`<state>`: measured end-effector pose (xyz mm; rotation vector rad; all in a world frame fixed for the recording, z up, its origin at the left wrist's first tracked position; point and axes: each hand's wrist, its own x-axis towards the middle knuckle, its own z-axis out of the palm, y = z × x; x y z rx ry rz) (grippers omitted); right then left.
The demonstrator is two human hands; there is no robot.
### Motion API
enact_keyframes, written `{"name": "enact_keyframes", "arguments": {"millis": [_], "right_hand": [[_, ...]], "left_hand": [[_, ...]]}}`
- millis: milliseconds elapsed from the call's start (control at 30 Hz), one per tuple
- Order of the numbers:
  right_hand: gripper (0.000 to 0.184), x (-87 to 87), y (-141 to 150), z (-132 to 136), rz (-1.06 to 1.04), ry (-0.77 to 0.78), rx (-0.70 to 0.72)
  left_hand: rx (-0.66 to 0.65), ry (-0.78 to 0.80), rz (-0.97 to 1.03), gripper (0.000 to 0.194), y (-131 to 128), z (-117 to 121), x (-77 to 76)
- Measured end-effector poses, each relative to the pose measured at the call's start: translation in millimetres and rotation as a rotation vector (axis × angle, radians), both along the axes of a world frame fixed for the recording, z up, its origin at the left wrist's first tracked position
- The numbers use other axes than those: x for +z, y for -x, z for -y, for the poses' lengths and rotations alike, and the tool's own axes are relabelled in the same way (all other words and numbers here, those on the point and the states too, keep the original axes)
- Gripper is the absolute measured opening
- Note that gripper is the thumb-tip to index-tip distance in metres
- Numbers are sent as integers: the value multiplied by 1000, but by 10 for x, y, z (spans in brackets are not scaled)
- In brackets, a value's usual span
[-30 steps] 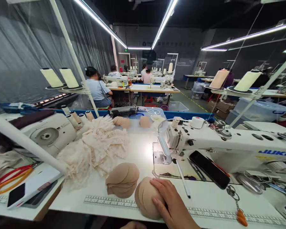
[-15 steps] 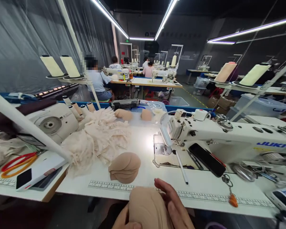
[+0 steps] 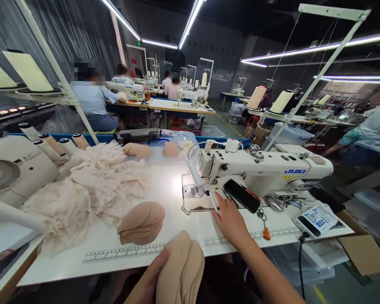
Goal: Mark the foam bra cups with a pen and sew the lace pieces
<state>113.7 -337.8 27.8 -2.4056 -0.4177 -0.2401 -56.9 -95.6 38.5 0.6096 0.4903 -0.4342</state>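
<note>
Workshop, head view: strip lights (image 3: 191,25) hang over rows of sewing tables well beyond both hands; a person in a light blue shirt (image 3: 90,99) sits far ahead of the left hand.
Table: a white table (image 3: 164,181) spreads ahead of the hands, with a printed ruler (image 3: 123,252) along its near edge, passing just ahead of the left hand.
Left hand: the left hand (image 3: 150,276) grasps a stack of beige pads (image 3: 179,270) at the near edge, thumb along its side, the layers fanned towards the right hand.
Right hand: the right hand (image 3: 229,217) stretches over the table, index finger and thumb at a white pen (image 3: 214,202); whether they have closed on it, I cannot tell.
Second stack: more pads (image 3: 142,221) lie fanned on the table, just ahead of the left hand.
Lace: a heap of cream cloth (image 3: 114,181) lies beyond that stack, ahead and left of the left hand.
Machine: a white sewing machine (image 3: 259,164) stands beyond the right hand.
Phone: a black phone (image 3: 242,195) lies near the right hand, ahead and to its right.
Keys: a key ring with an orange charm (image 3: 266,233) rests right of that hand.
</note>
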Motion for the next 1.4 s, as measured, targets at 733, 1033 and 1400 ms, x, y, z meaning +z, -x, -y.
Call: {"name": "enact_keyframes", "arguments": {"millis": [733,1033,1400], "right_hand": [[26,133,1215,-563,-709,-1570,220],[24,119,1180,-631,-634,-1459,175],[17,366,1237,-315,-49,-612,280]], "left_hand": [[-102,331,127,46,-11,102,4],[-39,336,128,39,-59,88,-43],[107,247,57,35,-102,144,-69]]}}
